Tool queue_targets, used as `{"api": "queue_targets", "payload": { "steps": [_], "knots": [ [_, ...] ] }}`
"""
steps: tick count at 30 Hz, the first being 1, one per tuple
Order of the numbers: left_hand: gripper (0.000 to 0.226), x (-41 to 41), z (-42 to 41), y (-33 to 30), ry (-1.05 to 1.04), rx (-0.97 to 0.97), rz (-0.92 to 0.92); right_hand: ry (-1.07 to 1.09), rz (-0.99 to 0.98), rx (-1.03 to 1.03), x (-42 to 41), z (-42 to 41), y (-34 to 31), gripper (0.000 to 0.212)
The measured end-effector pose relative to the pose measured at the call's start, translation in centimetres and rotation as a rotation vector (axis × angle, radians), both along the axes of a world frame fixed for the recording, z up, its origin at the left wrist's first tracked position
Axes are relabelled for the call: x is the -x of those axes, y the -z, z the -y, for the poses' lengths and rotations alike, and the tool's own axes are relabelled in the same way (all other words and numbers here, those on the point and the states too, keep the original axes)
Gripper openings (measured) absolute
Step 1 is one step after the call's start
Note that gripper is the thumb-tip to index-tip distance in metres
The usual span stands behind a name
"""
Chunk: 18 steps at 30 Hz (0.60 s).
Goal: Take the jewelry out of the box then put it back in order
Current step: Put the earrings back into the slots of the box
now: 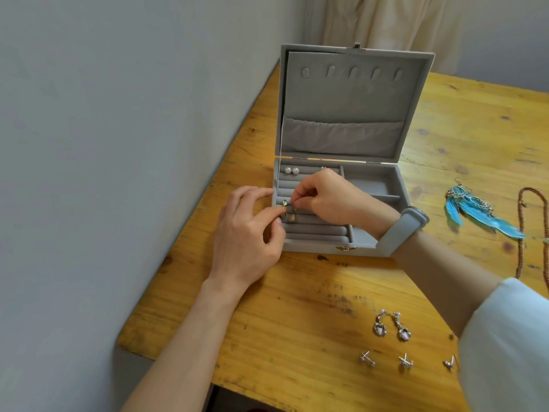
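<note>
Both hands pinch small gold earrings [289, 212] over the ring rolls at the left of the open grey box [341, 179] — left hand [248, 230] from the near left, right hand [323, 197] from the right.

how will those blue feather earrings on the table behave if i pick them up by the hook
The blue feather earrings look very light. The feathers would probably hang floppy and sway under the metal tops. Lying overlapped, the pair may snag and lift together.
</note>
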State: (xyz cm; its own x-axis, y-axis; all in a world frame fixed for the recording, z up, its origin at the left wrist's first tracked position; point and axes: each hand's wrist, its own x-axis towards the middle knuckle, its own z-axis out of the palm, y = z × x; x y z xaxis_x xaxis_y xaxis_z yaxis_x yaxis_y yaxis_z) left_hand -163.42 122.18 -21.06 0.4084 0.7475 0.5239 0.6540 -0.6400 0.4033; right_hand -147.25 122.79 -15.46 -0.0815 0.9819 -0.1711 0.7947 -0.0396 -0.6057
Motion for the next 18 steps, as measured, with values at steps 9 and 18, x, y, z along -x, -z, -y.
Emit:
{"api": "queue_targets", "payload": {
  "steps": [9, 18],
  "knots": [
    [0.028, 0.1, 0.1, -0.1, 0.06, 0.0, -0.012, 0.031, 0.067, -0.053, 0.6, -0.7, 0.5, 0.014],
    [0.028, 0.0, 0.3, -0.1, 0.078, -0.042, -0.048, 0.07, 0.066, -0.253, 0.3, 0.8, 1.8, 0.018]
  ]
}}
